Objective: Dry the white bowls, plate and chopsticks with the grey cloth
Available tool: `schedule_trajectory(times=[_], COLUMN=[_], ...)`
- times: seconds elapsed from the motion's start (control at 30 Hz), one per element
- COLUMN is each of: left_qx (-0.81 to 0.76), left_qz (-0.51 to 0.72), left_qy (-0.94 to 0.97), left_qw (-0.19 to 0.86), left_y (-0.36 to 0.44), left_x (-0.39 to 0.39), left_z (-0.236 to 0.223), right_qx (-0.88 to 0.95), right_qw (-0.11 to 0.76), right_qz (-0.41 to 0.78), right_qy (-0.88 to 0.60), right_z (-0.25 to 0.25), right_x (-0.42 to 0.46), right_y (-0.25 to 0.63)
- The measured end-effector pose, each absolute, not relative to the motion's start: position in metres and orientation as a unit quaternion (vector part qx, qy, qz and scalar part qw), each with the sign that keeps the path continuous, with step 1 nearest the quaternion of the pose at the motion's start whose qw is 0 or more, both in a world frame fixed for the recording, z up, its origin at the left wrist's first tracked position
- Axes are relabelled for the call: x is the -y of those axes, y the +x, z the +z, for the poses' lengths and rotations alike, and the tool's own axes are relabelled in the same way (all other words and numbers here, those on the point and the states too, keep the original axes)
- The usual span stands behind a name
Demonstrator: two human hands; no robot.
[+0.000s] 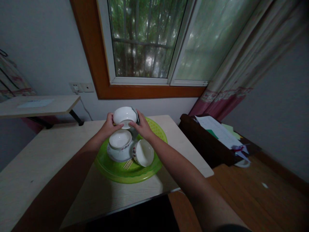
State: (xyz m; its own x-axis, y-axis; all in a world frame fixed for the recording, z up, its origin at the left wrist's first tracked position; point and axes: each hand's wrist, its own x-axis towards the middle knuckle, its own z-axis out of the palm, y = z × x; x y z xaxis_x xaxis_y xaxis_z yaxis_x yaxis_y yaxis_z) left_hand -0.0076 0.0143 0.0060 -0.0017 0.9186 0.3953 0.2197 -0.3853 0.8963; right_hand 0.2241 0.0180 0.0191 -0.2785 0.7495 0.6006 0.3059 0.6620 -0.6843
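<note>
Both hands hold a white bowl [124, 116] tilted with its underside toward me, above the far part of a round green tray [132, 179]. My left hand [109, 125] grips its left side, thumb on the base. On the right side my right hand [142, 125] grips it the same way, with something dark grey-green between palm and bowl that I cannot make out. Below, a small white bowl [120, 139] rests on a white plate [118, 156]. A patterned bowl [145, 153] lies on its side to their right. Several chopsticks [128, 164] stick out in front.
The tray stands on a pale wooden table [96, 196]. A raised shelf [48, 104] is at the left, with wall sockets [81, 87] behind it. The window [145, 48] is straight ahead. Right of the table, papers [219, 130] lie on a dark piece of furniture [198, 141].
</note>
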Motion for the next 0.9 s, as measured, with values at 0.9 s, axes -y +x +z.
schedule_trajectory(times=[0.9], left_qx=[-0.559], left_qz=[0.422], left_qy=[0.7], left_qw=[0.14], left_y=[0.007], left_x=[0.009], left_z=[0.028], right_qx=[0.881], right_qw=[0.392], right_qz=[0.035], right_qy=[-0.262], right_z=[0.036], right_x=[0.007], right_y=[0.216])
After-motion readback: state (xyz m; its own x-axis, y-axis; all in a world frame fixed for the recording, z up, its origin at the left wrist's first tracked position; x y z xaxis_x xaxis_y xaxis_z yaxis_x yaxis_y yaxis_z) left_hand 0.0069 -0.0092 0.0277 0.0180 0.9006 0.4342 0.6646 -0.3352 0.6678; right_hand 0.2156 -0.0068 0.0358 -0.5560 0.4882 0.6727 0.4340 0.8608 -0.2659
